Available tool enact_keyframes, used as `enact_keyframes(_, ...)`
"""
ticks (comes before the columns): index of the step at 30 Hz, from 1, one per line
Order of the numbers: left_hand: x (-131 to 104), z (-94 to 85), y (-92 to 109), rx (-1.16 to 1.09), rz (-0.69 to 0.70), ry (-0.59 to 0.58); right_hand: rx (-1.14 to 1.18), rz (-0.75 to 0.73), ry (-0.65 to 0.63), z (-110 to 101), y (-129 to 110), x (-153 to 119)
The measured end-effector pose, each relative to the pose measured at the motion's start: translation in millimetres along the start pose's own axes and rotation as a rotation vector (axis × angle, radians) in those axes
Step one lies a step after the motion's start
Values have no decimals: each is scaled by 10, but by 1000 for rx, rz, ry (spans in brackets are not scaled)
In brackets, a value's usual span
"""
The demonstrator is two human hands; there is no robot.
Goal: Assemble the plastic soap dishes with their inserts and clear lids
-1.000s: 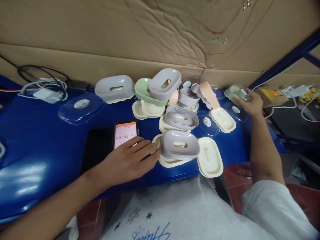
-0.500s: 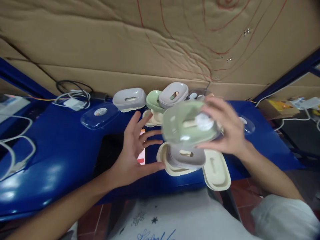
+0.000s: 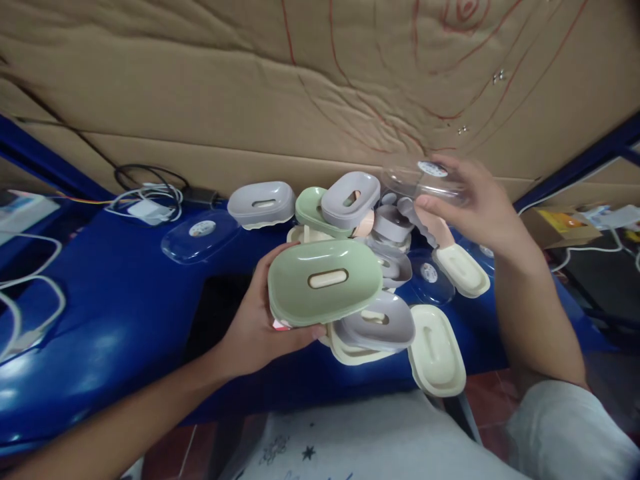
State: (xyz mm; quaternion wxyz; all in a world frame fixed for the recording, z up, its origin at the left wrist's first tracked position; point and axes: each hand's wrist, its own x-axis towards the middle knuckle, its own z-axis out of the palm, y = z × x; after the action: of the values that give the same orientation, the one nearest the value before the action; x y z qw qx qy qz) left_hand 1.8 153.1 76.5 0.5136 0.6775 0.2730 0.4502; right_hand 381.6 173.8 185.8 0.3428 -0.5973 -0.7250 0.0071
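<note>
"Green dish [image 3: 300,303]: how is it gripped?"

"The left hand [image 3: 255,327] is spread wide around its left end, thumb along the near edge, fingers at the far side. It's above the blue table [image 3: 110,300]."

"And the right hand [image 3: 465,207]?"

"Raised, partly closed on a clear lid [image 3: 443,190], thumb nearer the body, forearm angled up from the lower right."

"Beyond the hands?"

"A grey dish [image 3: 395,333] near the left thumb, then a cream tray [image 3: 437,353] to its right."
</note>
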Motion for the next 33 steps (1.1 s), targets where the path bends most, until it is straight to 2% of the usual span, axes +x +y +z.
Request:
enact_keyframes(2,15,3,3,-32,-33,-1,-59,100,-80,6,300,91)
enact_keyframes(4,25,6,32,-63,-54,-6,-38,134,-194,95,534,152)
enact_keyframes(6,24,7,56,-74,-76,-8,-3,128,-267,213,666,187)
enact_keyframes(8,14,6,53,-57,-99,-6,12,99,-287,304,681,202)
enact_keyframes(10,-3,1,18,-15,-105,7,-3,25,-224,337,568,195)
enact_keyframes(13,-24,-7,-46,45,-84,19,-3,-182,-85,307,162,108)
enact_keyframes(14,-28,-10,-57,55,-74,19,25,-264,-100,298,-19,50)
enact_keyframes(17,-32,-18,-47,59,-39,12,176,-573,-338,337,-553,-189)
enact_keyframes(20,-23,-20,-17,21,-21,-4,164,-715,-415,479,-872,-407)
enact_keyframes(23,5,-7,-30,-44,-54,-30,162,-746,-369,627,-899,-478)
enact_keyframes(28,58,28,-93,-156,-122,-53,403,-668,-306,754,-702,-386)
enact_keyframes(31,110,-14,-83,-169,-184,-23,383,-603,-172,715,-636,-314)
enact_keyframes(33,202,-108,-65,-130,-197,70,240,-557,-51,602,-585,-252)
